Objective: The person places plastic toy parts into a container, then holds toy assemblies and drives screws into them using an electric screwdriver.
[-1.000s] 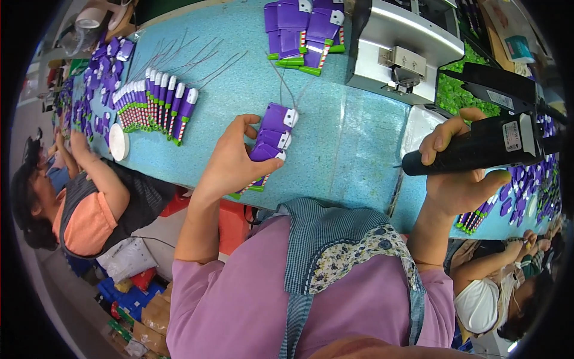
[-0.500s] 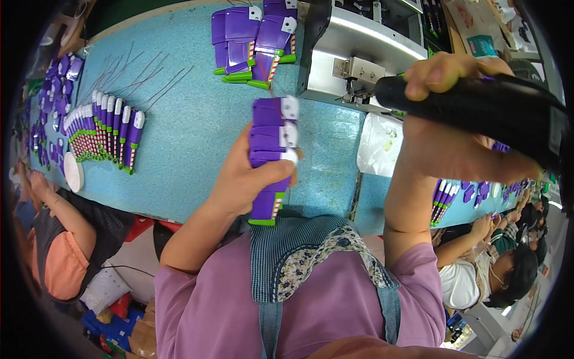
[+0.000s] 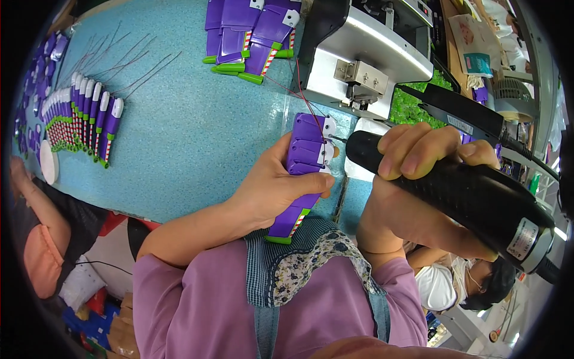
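My left hand is closed around a stack of purple plastic toy wing pieces with white corners, its thumb across the front. A green edge and a red-and-white striped strip show at the stack's lower end. Thin red wires trail from the top. In my right hand is a black electric screwdriver, fingers wrapped around its body. Its thin bit points left at the uppermost white corner; whether it touches a screw, I cannot tell. Similar purple wing pieces lie overlapped beyond the stack.
A silver bench machine stands at the far side, with bright green small parts beside it. Fanned purple-and-white pieces with wires and a white disc lie at left. Co-workers sit on both sides.
The screwdriver has come down and left, so its bit is now at the stack's white corner. My left hand has shifted right with the stack, which now tilts.
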The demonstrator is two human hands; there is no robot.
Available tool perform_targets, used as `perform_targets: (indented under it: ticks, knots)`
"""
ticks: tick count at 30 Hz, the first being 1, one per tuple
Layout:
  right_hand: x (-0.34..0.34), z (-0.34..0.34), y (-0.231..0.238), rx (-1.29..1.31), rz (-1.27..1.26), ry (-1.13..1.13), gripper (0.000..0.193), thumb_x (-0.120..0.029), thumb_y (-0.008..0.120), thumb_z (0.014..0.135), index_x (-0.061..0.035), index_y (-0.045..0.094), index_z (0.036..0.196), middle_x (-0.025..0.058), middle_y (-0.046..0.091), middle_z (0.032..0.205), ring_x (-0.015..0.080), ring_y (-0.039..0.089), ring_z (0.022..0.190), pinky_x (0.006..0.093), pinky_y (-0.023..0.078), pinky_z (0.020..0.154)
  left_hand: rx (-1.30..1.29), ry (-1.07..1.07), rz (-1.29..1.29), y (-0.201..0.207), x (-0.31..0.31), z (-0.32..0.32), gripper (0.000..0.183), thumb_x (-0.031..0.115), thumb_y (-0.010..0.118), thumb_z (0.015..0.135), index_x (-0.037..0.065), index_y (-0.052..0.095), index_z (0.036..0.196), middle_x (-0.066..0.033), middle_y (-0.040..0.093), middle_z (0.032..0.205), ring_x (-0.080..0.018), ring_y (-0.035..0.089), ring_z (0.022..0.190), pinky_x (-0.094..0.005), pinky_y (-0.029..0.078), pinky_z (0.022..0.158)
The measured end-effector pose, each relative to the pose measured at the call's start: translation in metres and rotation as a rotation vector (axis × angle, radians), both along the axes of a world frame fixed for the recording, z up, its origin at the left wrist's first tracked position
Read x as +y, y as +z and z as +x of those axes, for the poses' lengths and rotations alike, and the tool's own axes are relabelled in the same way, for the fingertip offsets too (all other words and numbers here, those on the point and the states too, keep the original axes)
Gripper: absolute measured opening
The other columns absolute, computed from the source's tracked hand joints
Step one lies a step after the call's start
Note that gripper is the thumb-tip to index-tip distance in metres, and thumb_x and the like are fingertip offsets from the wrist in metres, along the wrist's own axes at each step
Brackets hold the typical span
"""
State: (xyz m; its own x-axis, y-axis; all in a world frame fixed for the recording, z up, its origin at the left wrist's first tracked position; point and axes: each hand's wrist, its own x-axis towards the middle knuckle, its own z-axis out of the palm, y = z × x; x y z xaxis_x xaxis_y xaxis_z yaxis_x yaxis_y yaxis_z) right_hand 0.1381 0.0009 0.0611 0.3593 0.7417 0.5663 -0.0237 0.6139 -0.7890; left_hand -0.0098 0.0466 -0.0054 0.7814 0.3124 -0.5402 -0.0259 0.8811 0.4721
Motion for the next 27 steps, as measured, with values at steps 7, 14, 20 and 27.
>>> perform_targets:
  ticks: [7, 14, 20, 27]
  knots:
    - [-0.001, -0.004, -0.010, 0.041, -0.011, -0.030, 0.084, -0.082, 0.045, 0.071, -0.0069, 0.045, 0.109, 0.0114, 0.052, 0.067, 0.0210, 0.048, 0.046, 0.0364, 0.039, 0.048, 0.000, 0.021, -0.011, 0.003, -0.001, 0.000, 0.048, -0.002, 0.071, 0.074, 0.002, 0.049, 0.117, -0.0061, 0.061, 0.087, -0.0126, 0.060, 0.070, -0.0263, 0.049, 0.063]
    - [0.010, 0.011, 0.006, -0.026, -0.052, 0.030, 0.085, -0.083, 0.045, 0.071, -0.0090, 0.049, 0.113, 0.0109, 0.054, 0.075, 0.0213, 0.050, 0.054, 0.0347, 0.039, 0.056, 0.009, 0.001, -0.025, 0.003, 0.007, 0.002, 0.046, 0.002, 0.071, 0.077, 0.002, 0.046, 0.116, -0.0066, 0.061, 0.092, -0.0145, 0.062, 0.072, -0.0278, 0.051, 0.063]
    - [0.028, 0.040, 0.003, 0.040, -0.015, 0.042, 0.090, -0.088, 0.043, 0.065, -0.0093, 0.056, 0.108, 0.0126, 0.055, 0.076, 0.0229, 0.049, 0.058, 0.0343, 0.039, 0.058, -0.004, -0.022, -0.038, -0.007, 0.004, 0.004, 0.048, 0.001, 0.071, 0.077, 0.002, 0.043, 0.116, -0.0073, 0.060, 0.096, -0.0148, 0.061, 0.071, -0.0283, 0.052, 0.062]
    - [-0.006, 0.007, 0.012, -0.016, -0.049, 0.083, 0.087, -0.080, 0.043, 0.074, -0.0048, 0.047, 0.118, 0.0099, 0.050, 0.071, 0.0216, 0.049, 0.049, 0.0362, 0.040, 0.052, -0.111, 0.042, -0.004, -0.014, 0.000, 0.004, 0.067, -0.010, 0.067, 0.072, 0.006, 0.033, 0.128, -0.0076, 0.056, 0.104, -0.0132, 0.058, 0.082, -0.0273, 0.050, 0.067]
